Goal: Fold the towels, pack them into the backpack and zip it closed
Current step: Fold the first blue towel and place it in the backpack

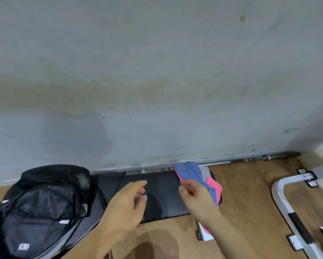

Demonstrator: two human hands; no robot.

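The backpack (pixel 44 208) lies to the outside of the left hand (pixel 127 204), its main compartment gaping open, with no towel visible inside. A black mat (pixel 162 186) lies under and between both hands. Beyond the right hand (pixel 196 199) and draped past its outer side is the blue towel (pixel 189 171), with a pink towel (pixel 215 186) bunched just beneath and outside it, the two touching.

The right hand's thumb and fingers are closed together on an edge of the blue towel, though blur hides exactly how much cloth they hold. The left hand hovers over the mat with its fingers loosely spread and holds nothing.

The main risk, I judge, is that lifting the blue towel by so small a pinch drags the pink one along, since they overlap, and both land in a heap on the mat. A one-cornered hold could also let the cloth twist, so the fold comes out crooked unless the left hand takes a second corner. The pinch might simply slip
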